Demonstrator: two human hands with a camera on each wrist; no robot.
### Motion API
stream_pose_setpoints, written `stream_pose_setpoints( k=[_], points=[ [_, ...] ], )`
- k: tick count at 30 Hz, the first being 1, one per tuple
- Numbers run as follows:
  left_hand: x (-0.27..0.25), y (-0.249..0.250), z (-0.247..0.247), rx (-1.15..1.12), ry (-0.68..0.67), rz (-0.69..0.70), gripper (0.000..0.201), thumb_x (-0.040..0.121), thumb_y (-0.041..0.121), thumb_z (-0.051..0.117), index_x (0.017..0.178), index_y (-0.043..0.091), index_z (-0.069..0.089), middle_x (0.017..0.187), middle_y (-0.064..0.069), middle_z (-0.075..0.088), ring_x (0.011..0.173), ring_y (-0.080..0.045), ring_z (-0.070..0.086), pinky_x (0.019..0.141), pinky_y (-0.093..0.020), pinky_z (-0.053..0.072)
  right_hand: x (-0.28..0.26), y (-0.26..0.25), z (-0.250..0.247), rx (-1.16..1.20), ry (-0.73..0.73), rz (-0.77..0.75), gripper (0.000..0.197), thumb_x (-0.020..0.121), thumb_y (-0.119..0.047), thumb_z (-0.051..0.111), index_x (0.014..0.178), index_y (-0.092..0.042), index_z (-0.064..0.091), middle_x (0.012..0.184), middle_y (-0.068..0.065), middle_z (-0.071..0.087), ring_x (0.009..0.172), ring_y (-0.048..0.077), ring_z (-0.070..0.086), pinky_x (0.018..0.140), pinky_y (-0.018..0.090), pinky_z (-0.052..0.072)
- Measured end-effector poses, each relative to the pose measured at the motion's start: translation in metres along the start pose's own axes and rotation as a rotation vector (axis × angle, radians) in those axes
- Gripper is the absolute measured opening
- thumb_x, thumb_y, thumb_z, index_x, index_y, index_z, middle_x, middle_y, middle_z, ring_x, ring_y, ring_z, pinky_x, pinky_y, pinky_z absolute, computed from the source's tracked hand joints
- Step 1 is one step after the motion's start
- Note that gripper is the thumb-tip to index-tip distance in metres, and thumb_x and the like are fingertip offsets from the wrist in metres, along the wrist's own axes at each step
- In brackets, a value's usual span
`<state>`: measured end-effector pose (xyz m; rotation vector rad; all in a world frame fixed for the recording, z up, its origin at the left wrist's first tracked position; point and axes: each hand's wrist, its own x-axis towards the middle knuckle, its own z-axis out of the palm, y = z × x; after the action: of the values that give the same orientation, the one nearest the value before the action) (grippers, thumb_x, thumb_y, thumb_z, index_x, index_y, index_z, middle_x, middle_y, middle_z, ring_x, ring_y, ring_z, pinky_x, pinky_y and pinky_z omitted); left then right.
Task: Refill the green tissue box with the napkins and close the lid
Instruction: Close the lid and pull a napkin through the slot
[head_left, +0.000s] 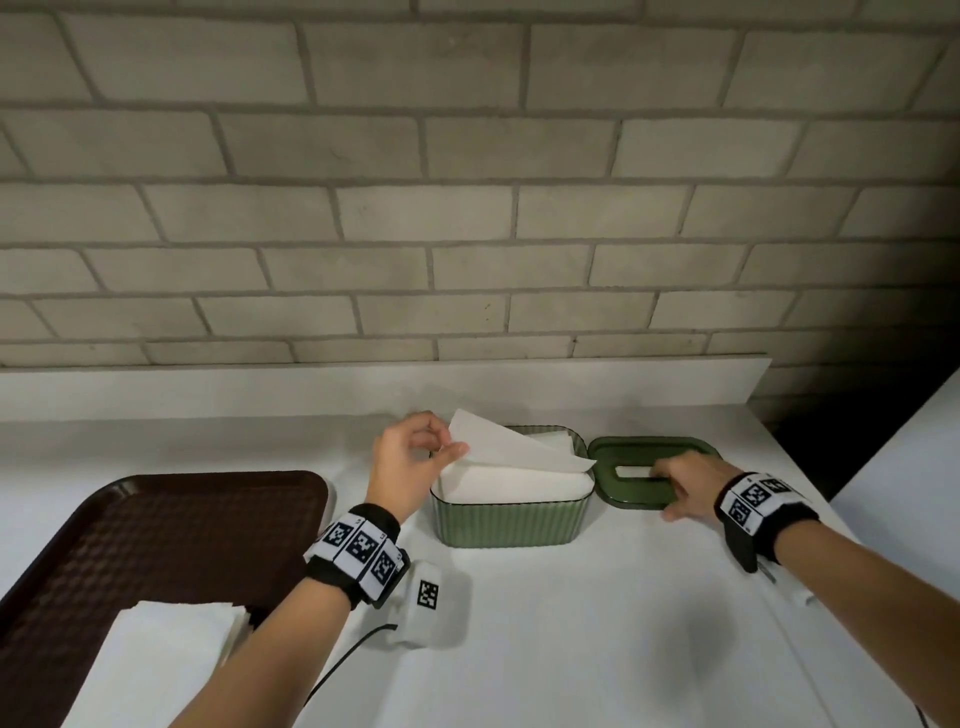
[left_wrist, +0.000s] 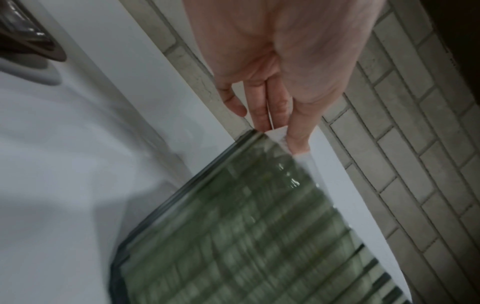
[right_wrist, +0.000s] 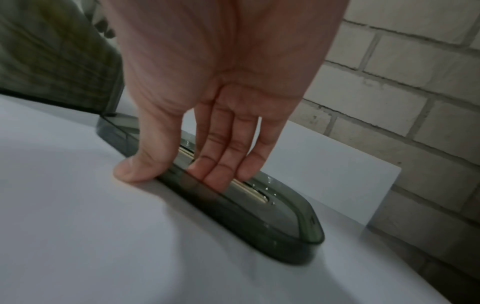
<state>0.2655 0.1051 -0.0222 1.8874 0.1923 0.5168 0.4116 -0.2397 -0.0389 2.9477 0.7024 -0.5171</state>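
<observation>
The ribbed green tissue box (head_left: 511, 522) stands open on the white counter, filled with a white napkin stack (head_left: 514, 480). My left hand (head_left: 415, 457) pinches the raised corner of the top napkin (head_left: 511, 441) at the box's left end; the left wrist view shows my left hand (left_wrist: 280, 123) with thumb and fingertips on that corner (left_wrist: 279, 132) above the box wall (left_wrist: 233, 236). The green lid (head_left: 649, 473) with its slot lies flat right of the box. My right hand (head_left: 685, 486) grips its near edge, fingers in the slot and thumb outside, as my right hand (right_wrist: 182, 168) shows on the lid (right_wrist: 259, 216).
A dark brown tray (head_left: 156, 545) sits at the left with a stack of white napkins (head_left: 156, 660) on its near part. A brick wall (head_left: 467, 182) rises behind the counter's low white ledge (head_left: 363, 384). The counter's right edge drops off near the lid.
</observation>
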Motion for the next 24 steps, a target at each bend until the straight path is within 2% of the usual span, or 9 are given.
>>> stream_pose_setpoints(
  k=[3,5,7,9,11,15,18,21,24],
  points=[
    [0.001,-0.005,-0.001,-0.023,0.01,-0.012,0.02,0.074,0.004,0.08,0.069,0.019,0.067,0.071,0.009,0.07,0.068,-0.002,0.061,0.071,-0.01,0.047,-0.004,-0.004,-0.008,-0.056,-0.024,-0.05,0.04,0.066,-0.039,0.077,0.102,-0.028,0.064,0.065,-0.014,0.049,0.069,0.011,0.054,0.062,0.023,0.041],
    [0.002,-0.007,0.0,-0.025,0.014,-0.023,0.025,0.075,0.004,0.079,0.068,0.025,0.07,0.072,0.014,0.072,0.071,-0.004,0.062,0.073,-0.012,0.047,-0.01,-0.006,-0.008,-0.136,-0.022,-0.059,0.03,0.061,-0.04,0.071,0.087,-0.028,0.061,0.066,-0.011,0.055,0.067,0.01,0.057,0.063,0.024,0.047],
    [0.001,-0.008,0.001,-0.027,0.02,-0.03,0.025,0.076,0.006,0.079,0.068,0.028,0.071,0.072,0.021,0.071,0.069,0.001,0.06,0.071,-0.008,0.045,-0.018,-0.009,-0.004,-0.227,0.022,-0.058,0.029,0.058,-0.04,0.063,0.083,-0.026,0.061,0.071,-0.009,0.06,0.072,0.013,0.061,0.066,0.024,0.048],
    [0.0,-0.006,0.001,-0.041,0.032,-0.037,0.021,0.075,0.008,0.08,0.07,0.027,0.073,0.071,0.021,0.071,0.069,0.0,0.06,0.069,-0.007,0.045,-0.024,-0.007,-0.002,-0.254,0.093,-0.053,0.028,0.062,-0.04,0.056,0.086,-0.026,0.063,0.08,-0.008,0.065,0.082,0.016,0.063,0.072,0.024,0.046],
    [0.001,-0.004,0.001,-0.05,0.042,-0.038,0.018,0.073,0.009,0.082,0.072,0.024,0.073,0.075,0.016,0.072,0.071,-0.004,0.061,0.069,-0.01,0.046,-0.029,0.001,-0.013,-0.165,0.202,-0.014,0.021,0.073,-0.036,0.055,0.089,-0.028,0.065,0.088,-0.008,0.065,0.09,0.02,0.063,0.077,0.027,0.047],
    [0.003,0.0,0.003,-0.089,0.065,-0.029,0.019,0.069,0.008,0.085,0.07,0.017,0.067,0.074,0.008,0.069,0.067,-0.003,0.06,0.069,-0.012,0.047,-0.043,0.011,-0.06,0.16,0.521,-0.033,0.012,0.087,-0.019,0.065,0.094,-0.009,0.066,0.09,0.01,0.065,0.086,0.034,0.065,0.074,0.036,0.05],
    [0.004,0.001,0.007,-0.133,0.069,-0.065,0.016,0.069,0.007,0.085,0.068,0.017,0.072,0.074,0.007,0.071,0.074,-0.006,0.065,0.074,-0.015,0.049,-0.056,-0.001,-0.106,0.344,0.693,-0.062,0.022,0.091,-0.016,0.063,0.112,-0.009,0.063,0.091,0.016,0.069,0.087,0.032,0.066,0.077,0.039,0.051],
    [0.0,0.007,0.01,-0.198,0.024,-0.058,0.011,0.07,0.006,0.084,0.075,0.01,0.075,0.079,0.005,0.074,0.078,-0.002,0.066,0.076,-0.01,0.047,-0.063,-0.037,-0.138,0.456,0.728,-0.198,0.034,0.096,-0.022,0.056,0.13,-0.025,0.056,0.086,0.008,0.067,0.084,0.025,0.064,0.08,0.035,0.049],
    [-0.004,0.005,0.008,-0.185,-0.044,-0.021,0.013,0.073,0.005,0.081,0.082,0.014,0.077,0.09,0.005,0.076,0.094,-0.003,0.067,0.086,-0.01,0.045,-0.054,-0.084,-0.143,0.542,0.598,-0.363,0.034,0.1,-0.028,0.047,0.133,-0.033,0.052,0.103,0.008,0.071,0.093,0.026,0.066,0.087,0.037,0.05]
  ],
)
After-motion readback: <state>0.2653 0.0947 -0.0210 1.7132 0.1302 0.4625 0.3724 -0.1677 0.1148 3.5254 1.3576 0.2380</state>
